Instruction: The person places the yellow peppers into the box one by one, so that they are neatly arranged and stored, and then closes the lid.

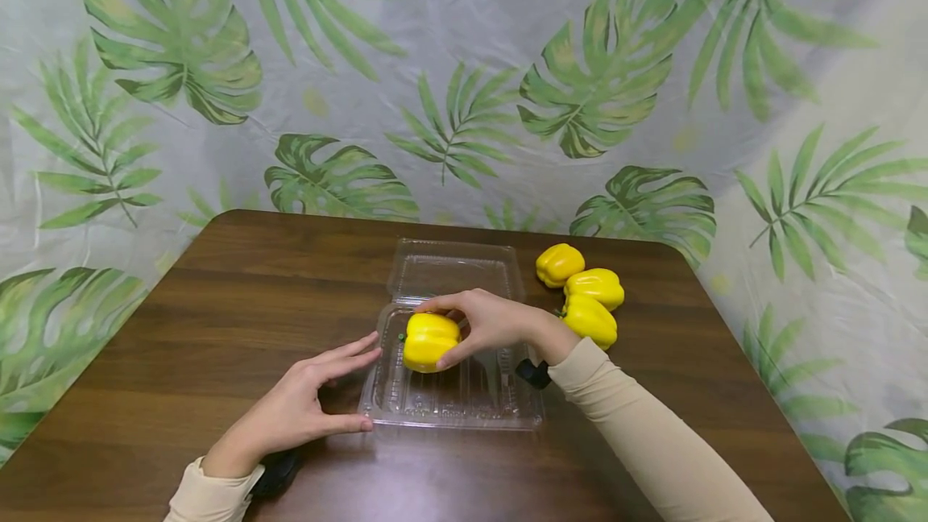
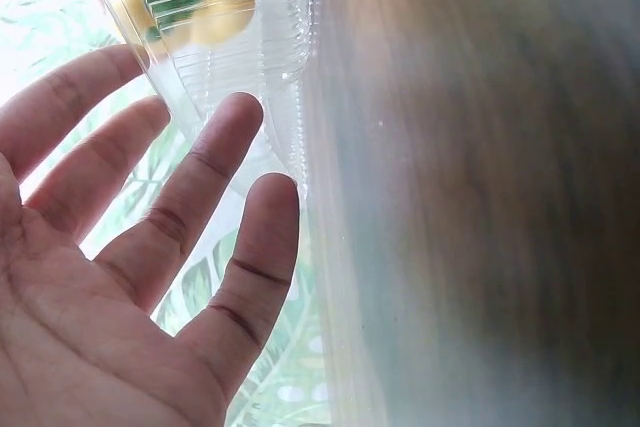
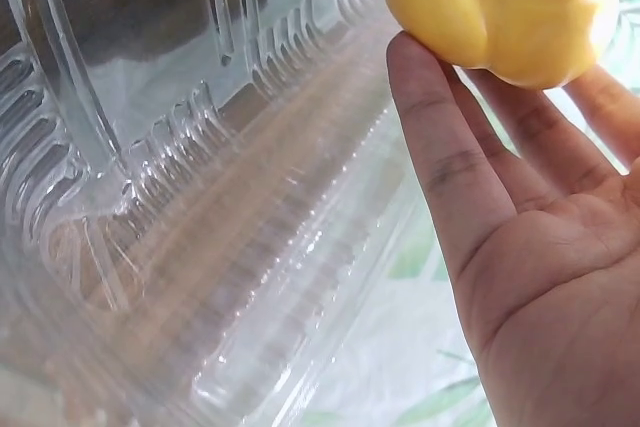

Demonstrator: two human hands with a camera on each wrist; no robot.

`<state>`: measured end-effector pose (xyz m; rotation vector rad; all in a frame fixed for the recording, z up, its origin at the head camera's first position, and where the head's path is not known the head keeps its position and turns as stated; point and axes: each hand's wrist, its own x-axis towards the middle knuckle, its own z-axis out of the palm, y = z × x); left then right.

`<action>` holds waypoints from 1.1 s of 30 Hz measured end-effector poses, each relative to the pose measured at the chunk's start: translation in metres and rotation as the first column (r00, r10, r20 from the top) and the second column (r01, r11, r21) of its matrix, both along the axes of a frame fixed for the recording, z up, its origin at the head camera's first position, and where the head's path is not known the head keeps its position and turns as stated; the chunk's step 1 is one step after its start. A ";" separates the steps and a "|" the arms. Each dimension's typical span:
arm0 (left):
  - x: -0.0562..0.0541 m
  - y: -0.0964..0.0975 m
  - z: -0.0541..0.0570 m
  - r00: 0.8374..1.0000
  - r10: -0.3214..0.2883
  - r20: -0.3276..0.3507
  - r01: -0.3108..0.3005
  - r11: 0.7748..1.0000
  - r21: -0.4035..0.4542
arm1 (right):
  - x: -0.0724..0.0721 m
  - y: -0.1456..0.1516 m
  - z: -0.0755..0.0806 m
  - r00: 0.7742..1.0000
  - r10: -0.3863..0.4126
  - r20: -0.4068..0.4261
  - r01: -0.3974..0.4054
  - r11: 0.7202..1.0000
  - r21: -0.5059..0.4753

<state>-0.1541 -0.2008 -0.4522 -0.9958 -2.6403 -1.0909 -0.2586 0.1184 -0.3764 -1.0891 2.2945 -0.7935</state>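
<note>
In the head view my right hand (image 1: 487, 322) grips a yellow bell pepper (image 1: 431, 342), its green stem turned left, at the left part of a clear plastic clamshell container (image 1: 500, 413). The right wrist view shows the pepper (image 3: 500, 12) between the thumb and fingers. Whether the pepper touches the container's floor I cannot tell. The container's lid (image 1: 457, 264) lies folded back, away from me. My left hand (image 1: 304, 401) is spread at the container's left side, the thumb by its near left corner. In the left wrist view the left fingers (image 2: 200, 177) are extended beside the clear wall.
Three more yellow bell peppers (image 1: 594, 288) lie grouped on the brown wooden table (image 1: 239, 329), right of the lid; the right forearm passes close to them. Behind the table hangs a leaf-patterned cloth (image 1: 471, 39).
</note>
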 end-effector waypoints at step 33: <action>0.001 0.000 0.001 1.000 0.000 0.009 0.000 1.000 -0.019 | 0.000 -0.018 -0.014 0.996 0.035 -0.078 -0.029 0.997 0.070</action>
